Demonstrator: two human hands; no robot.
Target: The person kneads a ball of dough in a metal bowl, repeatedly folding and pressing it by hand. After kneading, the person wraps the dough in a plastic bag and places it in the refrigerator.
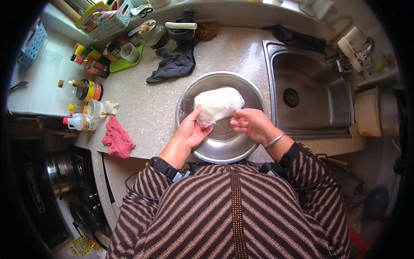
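A white lump in clear plastic wrap (218, 103), possibly dough, is held over a round stainless steel basin (223, 146) on the counter. My left hand (193, 131) grips the lump's lower left side, with the thumb pressed on its surface. At the lower right corner, my right hand (250, 123) pinches the plastic between thumb and forefinger, its other fingers curled. A metal bangle (273, 141) circles my right wrist. Whether the lump's underside touches the basin is hidden.
Right of the basin is a stainless steel sink (313, 97) with a faucet (339, 61). A dark cloth (176, 63) lies behind the basin, and a pink cloth (118, 139) hangs near the counter's front edge. Bottles (77, 121) and a green tray (129, 61) stand left.
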